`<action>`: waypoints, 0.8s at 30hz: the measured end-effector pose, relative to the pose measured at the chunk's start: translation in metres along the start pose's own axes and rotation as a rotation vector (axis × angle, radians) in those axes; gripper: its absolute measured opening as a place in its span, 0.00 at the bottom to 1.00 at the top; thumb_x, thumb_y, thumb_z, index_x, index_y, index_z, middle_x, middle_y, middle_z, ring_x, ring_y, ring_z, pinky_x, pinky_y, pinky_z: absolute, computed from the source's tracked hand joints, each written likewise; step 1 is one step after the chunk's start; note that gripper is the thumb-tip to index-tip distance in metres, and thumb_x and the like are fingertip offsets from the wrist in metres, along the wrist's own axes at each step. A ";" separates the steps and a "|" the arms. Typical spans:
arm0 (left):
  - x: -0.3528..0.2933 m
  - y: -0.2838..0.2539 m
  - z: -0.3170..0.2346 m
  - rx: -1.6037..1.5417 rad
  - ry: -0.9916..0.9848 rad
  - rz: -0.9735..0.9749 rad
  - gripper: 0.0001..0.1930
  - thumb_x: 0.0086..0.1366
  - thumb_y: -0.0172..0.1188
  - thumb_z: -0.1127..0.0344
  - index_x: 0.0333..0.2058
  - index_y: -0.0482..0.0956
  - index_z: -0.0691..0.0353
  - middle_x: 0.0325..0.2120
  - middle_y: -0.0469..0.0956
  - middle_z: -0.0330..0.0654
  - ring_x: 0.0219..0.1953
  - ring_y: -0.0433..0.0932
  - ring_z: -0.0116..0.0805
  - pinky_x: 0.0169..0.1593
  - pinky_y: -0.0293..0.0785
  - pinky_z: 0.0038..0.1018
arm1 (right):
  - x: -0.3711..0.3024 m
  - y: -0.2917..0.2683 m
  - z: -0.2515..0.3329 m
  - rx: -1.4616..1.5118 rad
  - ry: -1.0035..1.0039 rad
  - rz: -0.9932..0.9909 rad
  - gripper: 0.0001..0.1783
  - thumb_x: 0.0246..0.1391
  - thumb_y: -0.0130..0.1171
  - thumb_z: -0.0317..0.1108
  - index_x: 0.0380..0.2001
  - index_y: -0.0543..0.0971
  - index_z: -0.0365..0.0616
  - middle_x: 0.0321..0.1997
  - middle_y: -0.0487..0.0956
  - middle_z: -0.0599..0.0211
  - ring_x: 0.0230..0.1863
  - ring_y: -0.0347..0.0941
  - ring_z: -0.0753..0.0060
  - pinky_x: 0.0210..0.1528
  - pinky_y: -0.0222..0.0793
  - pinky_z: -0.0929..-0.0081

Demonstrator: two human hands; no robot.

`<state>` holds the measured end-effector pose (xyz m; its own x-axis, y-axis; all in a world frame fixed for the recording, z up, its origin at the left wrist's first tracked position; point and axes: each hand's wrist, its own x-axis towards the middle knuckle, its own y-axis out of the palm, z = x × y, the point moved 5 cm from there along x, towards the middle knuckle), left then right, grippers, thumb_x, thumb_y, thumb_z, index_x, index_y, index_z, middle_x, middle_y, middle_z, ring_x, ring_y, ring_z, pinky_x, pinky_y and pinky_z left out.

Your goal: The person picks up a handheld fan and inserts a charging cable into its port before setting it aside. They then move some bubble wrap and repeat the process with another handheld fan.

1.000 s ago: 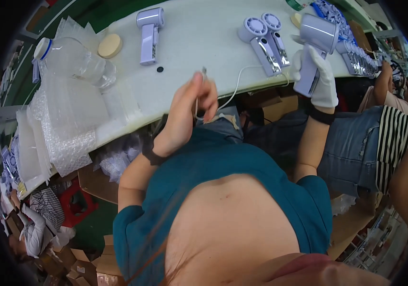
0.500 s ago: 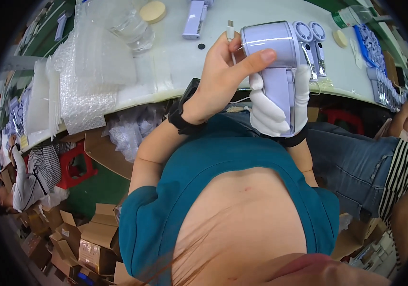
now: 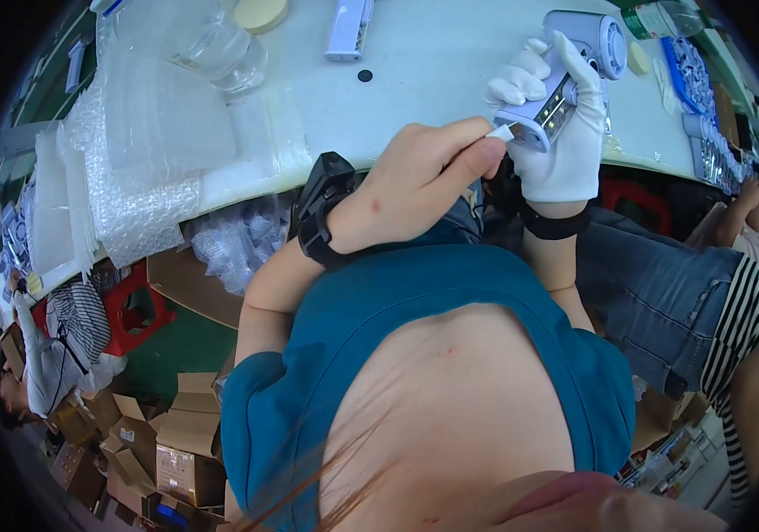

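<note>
My bare left hand (image 3: 419, 182) is closed in a pinch on the white cable plug (image 3: 500, 134). The plug's tip is at the bottom end of a lavender handheld fan (image 3: 536, 113); I cannot tell whether it has gone in. My right hand (image 3: 566, 151), in a white glove, is wrapped around the fan's handle, whose side shows a strip with small bright spots. The fan's round head (image 3: 612, 46) points away to the far right. Past my left hand, a small black disc (image 3: 364, 76) and a lavender handle-shaped piece (image 3: 348, 31) lie on the white table (image 3: 326, 97).
Bubble wrap (image 3: 153, 217) and clear plastic sheets (image 3: 166, 124) cover the table's left side, beside a clear bottle (image 3: 228, 58). A blue tray (image 3: 679, 80) of lavender parts stands at right. Cardboard boxes (image 3: 186, 461) sit on the floor; co-workers are at both sides.
My right hand has turned the fan so its bottom end faces my left hand. My left hand has come down from the fan's head, bringing the plug to that end.
</note>
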<state>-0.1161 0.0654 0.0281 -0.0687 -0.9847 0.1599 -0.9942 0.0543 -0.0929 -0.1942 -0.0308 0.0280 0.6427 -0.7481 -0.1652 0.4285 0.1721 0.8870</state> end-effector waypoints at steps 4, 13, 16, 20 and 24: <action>0.004 -0.006 -0.001 0.043 -0.023 -0.023 0.16 0.65 0.43 0.59 0.23 0.69 0.62 0.12 0.67 0.45 0.16 0.66 0.43 0.22 0.61 0.30 | 0.002 -0.002 -0.008 0.068 0.015 -0.065 0.08 0.53 0.51 0.33 0.29 0.68 0.38 0.21 0.62 0.73 0.22 0.60 0.79 0.28 0.58 0.78; 0.003 -0.010 -0.001 0.114 -0.051 -0.019 0.15 0.65 0.44 0.60 0.22 0.69 0.64 0.12 0.67 0.48 0.16 0.66 0.47 0.21 0.60 0.33 | 0.001 -0.005 -0.009 -0.088 -0.199 -0.087 0.07 0.52 0.52 0.33 0.28 0.69 0.42 0.19 0.64 0.71 0.22 0.61 0.78 0.29 0.60 0.76; 0.001 -0.010 0.003 0.098 -0.062 -0.043 0.16 0.65 0.44 0.61 0.22 0.68 0.65 0.13 0.67 0.50 0.16 0.66 0.49 0.21 0.60 0.34 | -0.001 -0.005 -0.011 -0.124 -0.251 -0.105 0.06 0.52 0.52 0.33 0.28 0.69 0.42 0.19 0.65 0.71 0.22 0.61 0.77 0.30 0.61 0.75; -0.001 -0.011 0.006 0.103 -0.103 -0.075 0.16 0.65 0.44 0.62 0.22 0.67 0.66 0.13 0.66 0.52 0.17 0.65 0.51 0.22 0.59 0.35 | -0.006 -0.008 -0.016 -0.178 -0.350 -0.183 0.06 0.53 0.51 0.31 0.28 0.74 0.40 0.24 0.73 0.68 0.25 0.69 0.79 0.28 0.66 0.81; -0.003 -0.015 0.008 0.149 -0.159 -0.098 0.16 0.65 0.43 0.62 0.22 0.67 0.67 0.13 0.66 0.53 0.17 0.64 0.52 0.22 0.59 0.36 | -0.004 -0.012 -0.015 -0.598 -0.465 -0.072 0.07 0.53 0.51 0.30 0.32 0.74 0.38 0.28 0.74 0.68 0.27 0.70 0.79 0.29 0.67 0.81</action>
<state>-0.1008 0.0658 0.0213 0.0535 -0.9984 0.0195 -0.9713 -0.0566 -0.2309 -0.1927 -0.0198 0.0111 0.3236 -0.9406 0.1023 0.8153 0.3321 0.4743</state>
